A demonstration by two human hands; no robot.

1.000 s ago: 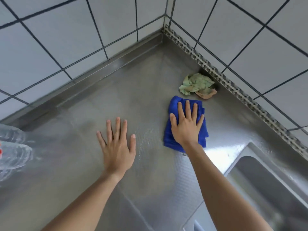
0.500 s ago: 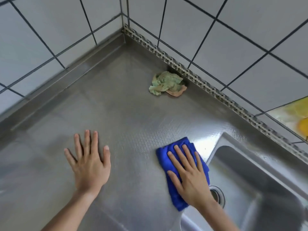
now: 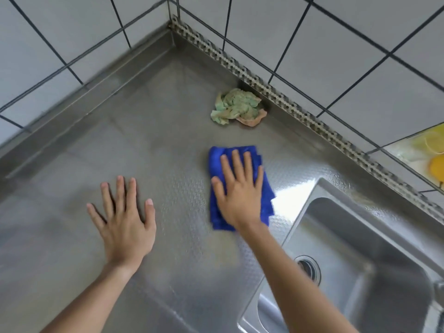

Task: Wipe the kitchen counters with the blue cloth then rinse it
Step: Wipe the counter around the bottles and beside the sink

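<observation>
Steel counter (image 3: 149,145) in a tiled corner, sink (image 3: 374,236) at its edge.
Right hand (image 3: 240,188) lies flat, fingers spread, pressing the blue cloth (image 3: 217,155) onto the counter just beside the sink's near corner. Left hand (image 3: 125,219) rests open and flat on bare steel, farther from the sink. Crumpled green rag (image 3: 236,106) sits beyond the cloth against the perforated strip (image 3: 288,102) under the wall tiles (image 3: 336,44).

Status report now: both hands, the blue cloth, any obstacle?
Right hand flat on blue cloth, pressing it to counter. Left hand flat, empty. Crumpled green rag ahead by wall.
</observation>
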